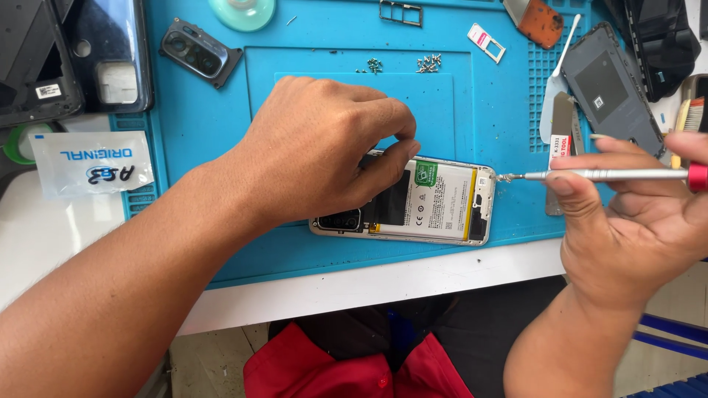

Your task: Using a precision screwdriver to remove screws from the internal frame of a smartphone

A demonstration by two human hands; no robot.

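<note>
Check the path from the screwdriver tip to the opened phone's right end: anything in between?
Nothing visible. The right hand holds the screwdriver level, and its tip sits at the upper right corner of the opened phone. The left hand rests on the phone's other end, away from the tip.

Phone repair bench, my workstation. Evidence: blue silicone mat [221, 147] w/ parts grid, opened phone [435, 203] w/ battery exposed, loose screws [428, 65], SIM tray [486, 42], camera module [199, 51], pry tool [562, 140], spare back covers [612, 88]. Precision screwdriver [612, 175] in my right hand [634, 221]. Small shop/workshop, not a home desk.
</note>
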